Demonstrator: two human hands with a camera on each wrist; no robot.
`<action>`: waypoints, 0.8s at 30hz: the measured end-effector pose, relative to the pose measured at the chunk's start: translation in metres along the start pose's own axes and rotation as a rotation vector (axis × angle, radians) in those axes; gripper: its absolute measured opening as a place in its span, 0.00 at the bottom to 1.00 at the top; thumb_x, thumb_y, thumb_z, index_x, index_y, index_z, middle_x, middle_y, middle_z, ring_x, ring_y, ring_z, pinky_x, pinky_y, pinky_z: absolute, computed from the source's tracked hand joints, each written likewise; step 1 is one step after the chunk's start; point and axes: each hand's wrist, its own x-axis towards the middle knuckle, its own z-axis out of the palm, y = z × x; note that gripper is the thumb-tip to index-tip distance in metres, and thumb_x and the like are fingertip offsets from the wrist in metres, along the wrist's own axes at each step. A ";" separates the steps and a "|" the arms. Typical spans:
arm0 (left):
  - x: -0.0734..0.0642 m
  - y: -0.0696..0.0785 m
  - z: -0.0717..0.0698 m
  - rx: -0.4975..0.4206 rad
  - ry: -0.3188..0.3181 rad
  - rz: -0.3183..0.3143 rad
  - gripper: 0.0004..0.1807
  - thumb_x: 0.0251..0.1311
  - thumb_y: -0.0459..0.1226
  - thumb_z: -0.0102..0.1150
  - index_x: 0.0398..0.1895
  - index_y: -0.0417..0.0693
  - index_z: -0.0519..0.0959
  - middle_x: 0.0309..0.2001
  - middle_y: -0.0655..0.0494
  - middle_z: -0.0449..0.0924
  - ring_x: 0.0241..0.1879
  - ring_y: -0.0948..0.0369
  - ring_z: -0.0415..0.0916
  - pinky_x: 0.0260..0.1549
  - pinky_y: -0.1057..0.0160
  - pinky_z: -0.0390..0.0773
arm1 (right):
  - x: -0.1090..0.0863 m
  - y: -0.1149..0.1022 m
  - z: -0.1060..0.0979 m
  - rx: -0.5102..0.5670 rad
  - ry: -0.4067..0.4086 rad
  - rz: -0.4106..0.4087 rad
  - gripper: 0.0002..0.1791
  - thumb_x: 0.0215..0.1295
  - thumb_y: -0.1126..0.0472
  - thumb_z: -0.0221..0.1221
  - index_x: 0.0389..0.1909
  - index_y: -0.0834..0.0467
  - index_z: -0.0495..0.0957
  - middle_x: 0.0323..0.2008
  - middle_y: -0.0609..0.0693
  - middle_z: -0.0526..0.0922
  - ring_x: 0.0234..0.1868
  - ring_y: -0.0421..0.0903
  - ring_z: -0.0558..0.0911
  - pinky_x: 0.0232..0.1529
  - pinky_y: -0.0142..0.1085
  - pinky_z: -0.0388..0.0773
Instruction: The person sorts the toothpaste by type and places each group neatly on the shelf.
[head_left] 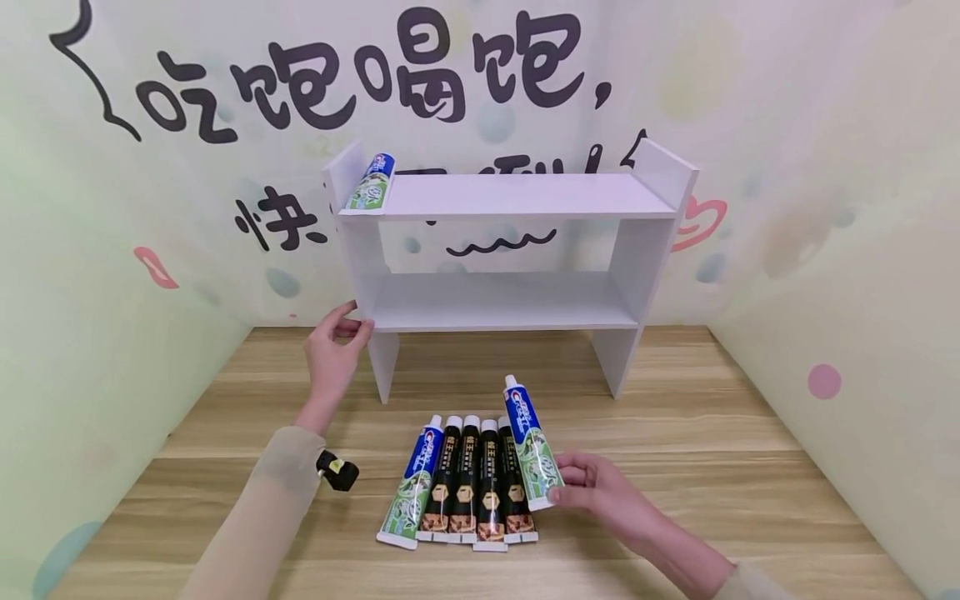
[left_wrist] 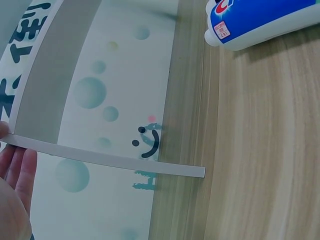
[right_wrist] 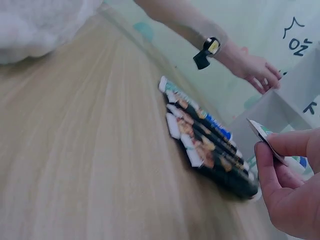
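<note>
My right hand (head_left: 603, 497) pinches a blue and green toothpaste tube (head_left: 531, 442) at its flat crimped end, cap pointing away toward the shelf. In the right wrist view, thumb and fingertips meet on that flat end (right_wrist: 261, 134). A white two-tier shelf (head_left: 510, 327) stands at the back, and my left hand (head_left: 333, 350) grips its left side panel (left_wrist: 115, 159), thumb on one face and fingers on the other. Below the shelf lie several black toothpaste tubes (head_left: 465, 479) in a row, with another blue and green toothpaste tube (head_left: 415, 483) along their left side.
One more blue and green tube (head_left: 371, 183) leans at the left end of the shelf's upper board (head_left: 517, 196). The wooden table (head_left: 705, 433) is bounded by printed walls (head_left: 832, 250). A black device (head_left: 339, 471) is strapped to my left wrist.
</note>
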 end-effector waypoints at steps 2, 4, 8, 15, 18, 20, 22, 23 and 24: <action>0.000 0.000 0.000 0.000 -0.001 0.001 0.19 0.59 0.34 0.68 0.54 0.38 0.81 0.36 0.36 0.85 0.26 0.81 0.72 0.33 0.82 0.73 | -0.001 -0.009 0.002 -0.019 0.018 -0.028 0.35 0.61 0.65 0.64 0.64 0.77 0.61 0.51 0.59 0.85 0.45 0.42 0.85 0.51 0.32 0.83; 0.001 0.001 0.000 0.001 -0.003 0.001 0.19 0.59 0.34 0.68 0.54 0.38 0.81 0.36 0.36 0.85 0.26 0.80 0.72 0.33 0.80 0.74 | -0.002 -0.018 0.005 -0.032 0.038 -0.047 0.36 0.61 0.64 0.65 0.65 0.76 0.61 0.52 0.59 0.84 0.46 0.41 0.85 0.51 0.31 0.82; 0.001 0.000 -0.001 0.005 -0.005 -0.001 0.19 0.59 0.35 0.68 0.54 0.39 0.81 0.36 0.38 0.86 0.27 0.80 0.72 0.34 0.76 0.76 | -0.003 -0.037 0.012 -0.050 0.083 -0.083 0.37 0.60 0.63 0.66 0.66 0.74 0.62 0.54 0.61 0.83 0.48 0.40 0.85 0.51 0.30 0.82; 0.002 -0.003 -0.001 0.016 -0.007 0.008 0.19 0.60 0.35 0.66 0.54 0.39 0.81 0.36 0.38 0.86 0.27 0.80 0.71 0.34 0.80 0.75 | -0.002 -0.068 0.022 -0.084 0.189 -0.157 0.35 0.59 0.65 0.66 0.65 0.71 0.64 0.55 0.63 0.82 0.47 0.40 0.85 0.50 0.30 0.83; 0.003 -0.003 -0.001 0.012 -0.006 0.013 0.19 0.60 0.34 0.67 0.54 0.39 0.81 0.36 0.38 0.85 0.27 0.80 0.71 0.33 0.82 0.73 | 0.000 -0.079 0.025 -0.087 0.232 -0.172 0.32 0.59 0.66 0.66 0.63 0.69 0.66 0.53 0.59 0.84 0.46 0.39 0.85 0.49 0.30 0.83; 0.002 -0.002 -0.001 0.010 -0.006 0.011 0.19 0.59 0.34 0.67 0.54 0.39 0.81 0.36 0.38 0.86 0.27 0.80 0.71 0.33 0.83 0.73 | 0.001 -0.087 0.026 -0.085 0.252 -0.180 0.31 0.60 0.66 0.66 0.63 0.68 0.67 0.51 0.55 0.86 0.45 0.39 0.85 0.48 0.31 0.83; 0.002 -0.003 -0.001 0.011 -0.007 0.009 0.19 0.59 0.34 0.67 0.54 0.38 0.81 0.36 0.38 0.86 0.27 0.80 0.71 0.33 0.83 0.73 | 0.002 -0.093 0.027 -0.080 0.265 -0.192 0.30 0.60 0.66 0.65 0.63 0.67 0.67 0.49 0.50 0.87 0.44 0.39 0.85 0.47 0.32 0.83; 0.002 -0.002 -0.001 0.010 -0.009 0.009 0.19 0.59 0.34 0.67 0.54 0.39 0.81 0.36 0.38 0.86 0.27 0.80 0.72 0.33 0.83 0.73 | 0.002 -0.096 0.027 -0.077 0.270 -0.200 0.30 0.61 0.66 0.65 0.63 0.67 0.67 0.48 0.48 0.87 0.44 0.39 0.85 0.47 0.32 0.83; 0.001 -0.003 -0.001 0.010 -0.009 0.009 0.19 0.59 0.34 0.67 0.54 0.39 0.81 0.36 0.38 0.86 0.27 0.80 0.72 0.33 0.83 0.73 | 0.003 -0.100 0.027 -0.077 0.274 -0.209 0.30 0.61 0.67 0.65 0.63 0.67 0.67 0.47 0.45 0.87 0.44 0.39 0.85 0.47 0.31 0.83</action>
